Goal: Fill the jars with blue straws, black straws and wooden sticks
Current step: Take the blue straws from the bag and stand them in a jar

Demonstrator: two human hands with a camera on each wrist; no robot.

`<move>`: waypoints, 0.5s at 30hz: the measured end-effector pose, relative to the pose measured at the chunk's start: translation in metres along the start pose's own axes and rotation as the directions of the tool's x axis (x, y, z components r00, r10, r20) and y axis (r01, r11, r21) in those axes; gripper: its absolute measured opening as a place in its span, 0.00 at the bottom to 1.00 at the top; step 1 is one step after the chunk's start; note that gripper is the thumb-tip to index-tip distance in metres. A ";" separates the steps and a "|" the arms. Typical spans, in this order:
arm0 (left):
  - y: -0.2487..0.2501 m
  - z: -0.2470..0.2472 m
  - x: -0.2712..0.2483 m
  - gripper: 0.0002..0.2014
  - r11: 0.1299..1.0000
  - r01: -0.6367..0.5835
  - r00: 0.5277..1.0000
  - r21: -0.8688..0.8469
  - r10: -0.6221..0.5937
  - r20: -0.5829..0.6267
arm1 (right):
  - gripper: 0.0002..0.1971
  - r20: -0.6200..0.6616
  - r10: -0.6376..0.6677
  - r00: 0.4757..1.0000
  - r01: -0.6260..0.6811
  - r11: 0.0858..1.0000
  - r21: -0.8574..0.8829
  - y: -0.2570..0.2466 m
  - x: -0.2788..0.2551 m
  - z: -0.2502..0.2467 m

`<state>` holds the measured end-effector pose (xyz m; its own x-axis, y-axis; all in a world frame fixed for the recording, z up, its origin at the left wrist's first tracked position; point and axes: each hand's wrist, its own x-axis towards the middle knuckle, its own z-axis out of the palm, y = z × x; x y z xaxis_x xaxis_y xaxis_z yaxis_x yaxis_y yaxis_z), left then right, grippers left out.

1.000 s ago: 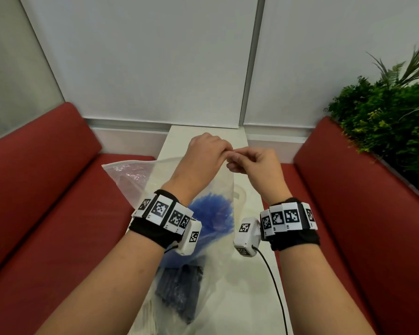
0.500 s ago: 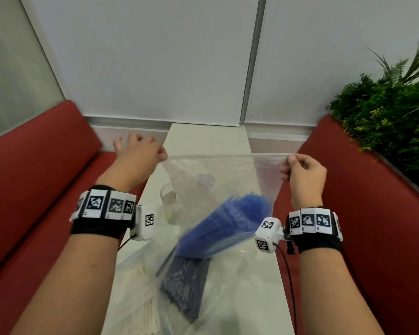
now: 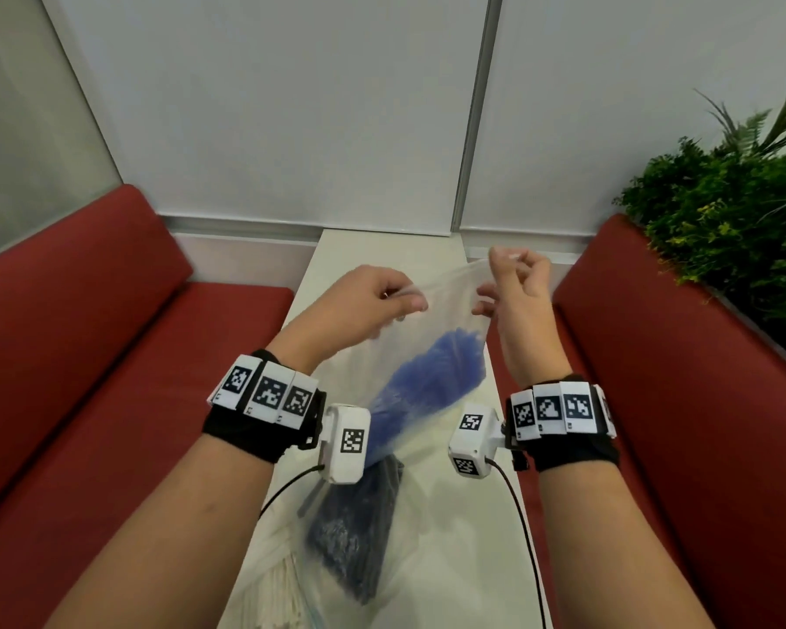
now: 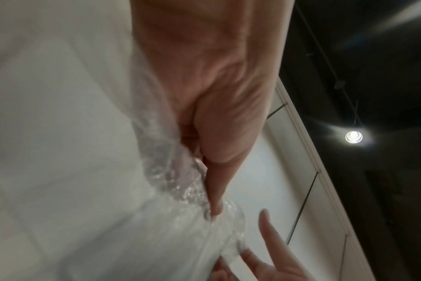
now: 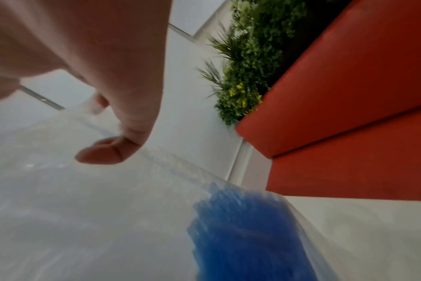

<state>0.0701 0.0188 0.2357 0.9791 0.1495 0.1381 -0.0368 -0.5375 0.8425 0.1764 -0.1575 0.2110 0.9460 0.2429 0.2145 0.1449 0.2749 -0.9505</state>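
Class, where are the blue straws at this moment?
In the head view, the blue straws sit inside the clear plastic bag held up between both hands, above the black straws on the white table.

A narrow white table (image 3: 364, 247) runs away toward the white panelled wall (image 3: 264, 106). Red upholstered benches flank it: one bench (image 3: 78, 320) on the table's left, another (image 3: 681, 356) on its right. Behind the right bench's backrest stands green foliage (image 3: 722, 211), with yellow flecks visible from the right wrist view (image 5: 240, 95).
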 end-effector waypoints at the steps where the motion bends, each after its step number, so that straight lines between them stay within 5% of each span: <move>1: 0.003 0.001 0.002 0.06 0.997 0.009 1.000 -0.070 -0.010 -0.007 | 0.33 -0.007 0.011 1.000 -0.011 0.999 -0.044 -0.006 -0.001 0.004; 5: 0.020 0.012 0.008 0.10 0.975 -0.016 0.999 -0.223 0.027 0.047 | 0.44 -0.019 0.142 0.990 -0.142 0.989 -0.028 -0.021 -0.004 0.018; 12: 0.027 0.030 0.006 0.14 0.791 0.172 0.985 -0.587 -0.137 0.105 | 0.26 0.029 0.256 0.966 -0.253 0.922 0.294 -0.029 0.000 0.000; 15: 0.020 0.027 0.009 0.11 0.664 0.237 0.962 -0.709 -0.262 0.076 | 0.24 0.142 0.431 0.891 -0.441 0.754 0.486 -0.025 0.003 -0.010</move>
<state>0.0841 -0.0135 0.2400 0.9669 0.2211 -0.1271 0.0653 0.2672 0.9614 0.1784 -0.1725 0.2332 0.8646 0.4667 -0.1862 -0.4493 0.5522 -0.7023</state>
